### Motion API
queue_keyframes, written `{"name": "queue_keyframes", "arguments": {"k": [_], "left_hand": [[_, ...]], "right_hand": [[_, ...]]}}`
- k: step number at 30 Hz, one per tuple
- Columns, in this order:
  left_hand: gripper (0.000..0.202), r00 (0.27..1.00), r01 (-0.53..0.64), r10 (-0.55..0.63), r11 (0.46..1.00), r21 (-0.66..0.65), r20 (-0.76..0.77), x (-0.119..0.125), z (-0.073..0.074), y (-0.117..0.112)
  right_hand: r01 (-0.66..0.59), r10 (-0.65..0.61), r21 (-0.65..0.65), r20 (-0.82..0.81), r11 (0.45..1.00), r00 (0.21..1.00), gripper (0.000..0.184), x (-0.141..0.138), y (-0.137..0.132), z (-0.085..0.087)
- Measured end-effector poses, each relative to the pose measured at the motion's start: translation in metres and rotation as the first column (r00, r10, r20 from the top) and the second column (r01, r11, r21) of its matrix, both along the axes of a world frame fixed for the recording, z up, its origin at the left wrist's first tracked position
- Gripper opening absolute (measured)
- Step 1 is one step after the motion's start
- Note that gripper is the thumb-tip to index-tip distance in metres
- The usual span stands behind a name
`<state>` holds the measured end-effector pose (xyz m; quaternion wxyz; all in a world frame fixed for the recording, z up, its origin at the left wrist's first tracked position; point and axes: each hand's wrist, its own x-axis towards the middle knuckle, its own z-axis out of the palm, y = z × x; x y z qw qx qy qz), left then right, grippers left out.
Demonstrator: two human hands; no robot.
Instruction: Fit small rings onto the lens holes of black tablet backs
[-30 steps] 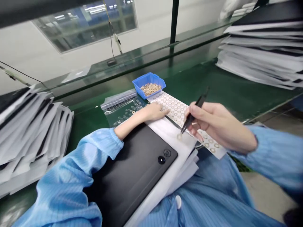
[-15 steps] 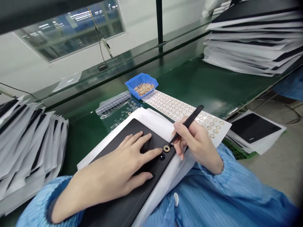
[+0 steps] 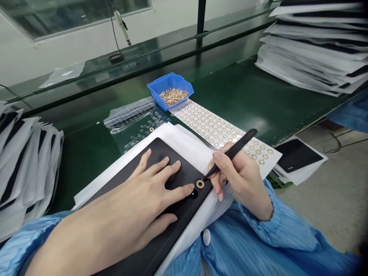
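My left hand (image 3: 138,199) lies flat with fingers spread on a black panel (image 3: 155,249) that rests on white sheets (image 3: 184,143) in my lap at the bench edge. Its index fingertip is beside a small gold ring (image 3: 200,184) sitting on the panel's camera hole. My right hand (image 3: 238,176) is closed on black tweezers (image 3: 232,152), whose tip touches the ring. A second small round lens (image 3: 193,194) shows just below the ring.
A white sheet of several gold rings (image 3: 218,130) lies behind my hands, with a blue tray of loose rings (image 3: 171,90) and a clear bag (image 3: 135,119) beyond. Stacks of wrapped panels stand at left (image 3: 25,161) and back right (image 3: 316,50). More panels lie on the floor (image 3: 299,157).
My left hand came back from the ring sheet to lie flat on the panel. My right hand carried a ring on the tweezers from the sheet to the panel's hole.
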<state>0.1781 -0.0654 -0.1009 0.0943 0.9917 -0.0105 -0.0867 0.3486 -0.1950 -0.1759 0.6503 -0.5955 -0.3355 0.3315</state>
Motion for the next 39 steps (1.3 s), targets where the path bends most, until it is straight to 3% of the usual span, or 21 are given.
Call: {"name": "queue_keyframes", "arguments": {"k": [9,16,27,32,36,39], "left_hand": [[0.055,1.000,0.020,-0.020,0.998,0.060,0.001,0.001,-0.001,-0.001],[0.052,1.000,0.004,-0.005,1.000,0.018,0.020,-0.001,-0.002,-0.001],[0.056,0.999,0.045,-0.049,0.991,0.128,0.024,-0.001,0.004,-0.004],[0.063,0.995,0.055,-0.066,0.988,0.146,0.073,-0.001,0.002,-0.008],[0.068,0.997,0.054,-0.065,0.982,0.180,0.053,0.006,0.002,-0.015],[0.070,0.997,0.041,-0.053,0.980,0.196,0.057,0.013,0.002,-0.020]], "right_hand": [[0.009,-0.008,-0.012,0.036,1.000,0.999,0.027,-0.001,0.000,0.000],[0.011,-0.010,-0.015,0.047,1.000,0.999,0.027,0.000,-0.001,0.001],[-0.001,0.000,0.009,0.087,1.000,0.996,0.025,0.000,-0.001,0.000],[-0.028,0.014,0.051,0.250,0.998,0.968,0.019,0.001,-0.005,0.001],[-0.026,-0.044,0.137,0.484,0.990,0.874,0.012,0.000,-0.011,-0.001],[-0.023,-0.072,0.197,0.461,0.980,0.885,0.007,-0.001,-0.012,-0.005]]}}
